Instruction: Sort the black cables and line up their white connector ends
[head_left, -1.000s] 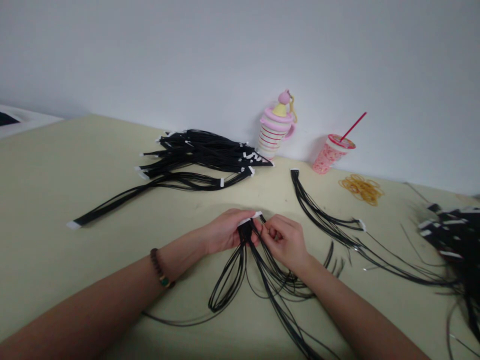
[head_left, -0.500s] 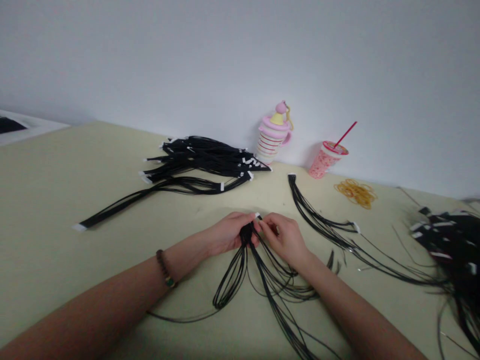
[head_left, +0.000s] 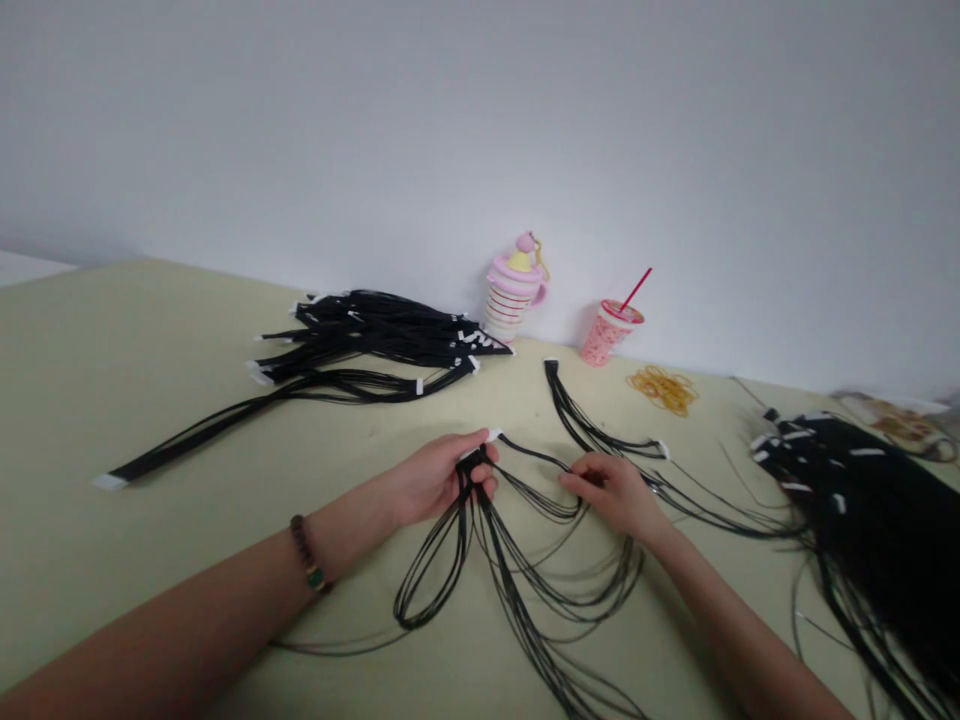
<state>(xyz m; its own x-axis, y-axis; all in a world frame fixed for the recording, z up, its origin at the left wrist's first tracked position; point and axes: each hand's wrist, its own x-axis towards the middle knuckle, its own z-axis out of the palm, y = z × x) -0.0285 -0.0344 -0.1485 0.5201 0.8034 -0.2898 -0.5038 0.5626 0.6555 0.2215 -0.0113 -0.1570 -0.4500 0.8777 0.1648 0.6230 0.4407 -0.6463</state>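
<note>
My left hand (head_left: 442, 475) is closed on the connector end of a black wire harness (head_left: 517, 580), just above the table. A small white connector (head_left: 493, 435) pokes out at its thumb and fingertip. From this hand the wires hang in a loop on the left and fan out toward the front and right. To the right, my right hand (head_left: 611, 490) pinches black wires that run across from the white connector. Its fingertips are closed, and the exact number of wires between them cannot be made out.
A pile of black harnesses (head_left: 375, 335) lies at the back left. Behind stand a striped cup (head_left: 508, 300) and a pink cup with straw (head_left: 609, 335), near yellow rubber bands (head_left: 664, 390). Another harness (head_left: 577, 420) stretches rightward to a large black wire bundle (head_left: 870, 520).
My right hand has moved right, away from my left hand, drawing wires out between them. My left hand keeps its hold. The camera view has turned slightly right.
</note>
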